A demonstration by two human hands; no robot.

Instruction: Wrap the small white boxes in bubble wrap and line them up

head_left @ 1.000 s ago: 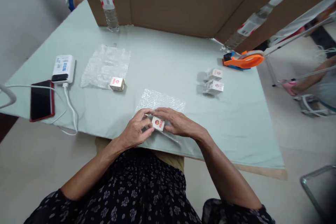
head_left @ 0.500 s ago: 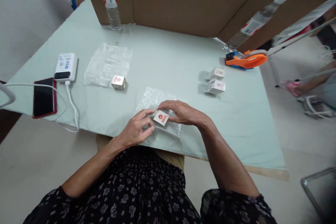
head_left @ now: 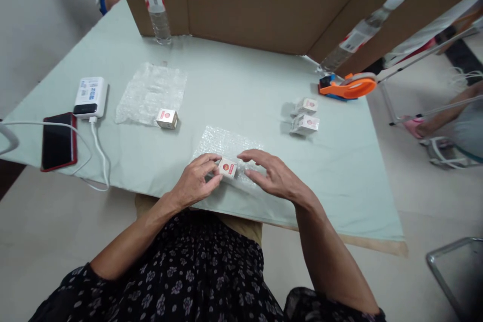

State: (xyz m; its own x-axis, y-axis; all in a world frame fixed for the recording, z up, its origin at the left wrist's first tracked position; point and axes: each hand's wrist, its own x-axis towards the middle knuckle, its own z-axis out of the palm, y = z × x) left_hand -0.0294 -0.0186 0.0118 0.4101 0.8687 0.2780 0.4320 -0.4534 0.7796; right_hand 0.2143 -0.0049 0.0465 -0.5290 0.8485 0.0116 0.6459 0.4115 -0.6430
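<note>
Head view: small box (head_left: 227, 168) over bubble wrap (head_left: 216, 138), just right of the left hand (head_left: 195, 181), the nearer one; its fingers curl narrow, firm hold can't be told; right hand (head_left: 274, 176) spread wide, apart; box's long axis unclear.

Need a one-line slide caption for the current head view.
Left hand at a small box on bubble wrap, right hand open beside it, two boxes farther right.
</note>
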